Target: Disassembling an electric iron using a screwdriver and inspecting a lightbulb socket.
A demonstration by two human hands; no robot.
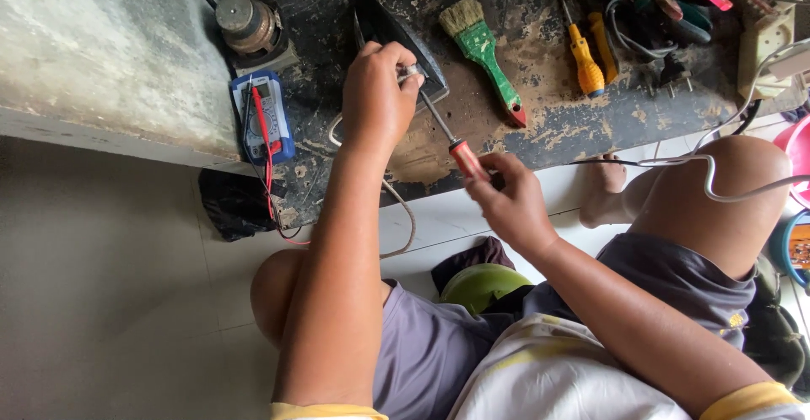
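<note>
Scene: person seated on a pale tiled floor, knees up, working at the edge of a scarred dark work board.
Left hand: left hand curled over the rear of a dark clothes iron, fingers pinching a small pale fitting against it, apparently to keep it from shifting.
Right hand: right hand closed round the red handle of a screwdriver, its shaft slanted up so the tip meets the fitting under the left fingers.
Left of the iron: blue digital multimeter with red probe lead, lying face up within reach.
Right of the iron: green-handled paintbrush, then a yellow-handled screwdriver, laid flat.
Farther right of the iron: white cable draped over the raised knee.
</note>
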